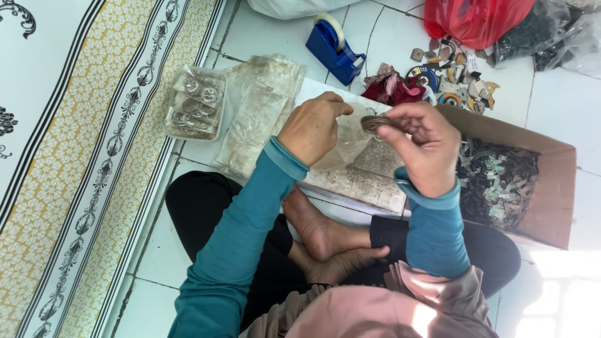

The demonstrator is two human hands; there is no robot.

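Hands (313,128) (421,147), cardboard box (551,188), tape dispenser (335,47).

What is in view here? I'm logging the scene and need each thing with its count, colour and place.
small bag: one, clear, held open at centre
stack of discs: one stack, dark metallic, at the bag's mouth
cardboard box: one, brown, right, filled with small grey-green parts
tape dispenser: one, blue, top centre on the tile floor
filled packet: one, clear, holding round silvery pieces, upper left
empty bags: a pile, clear, beside the packet
red bag: one, top right
scraps: many, mixed colours, above the box
mat: one, yellow and white patterned, left
left hand: teal sleeve, grips the small bag
right hand: teal sleeve, pinches the stack of discs
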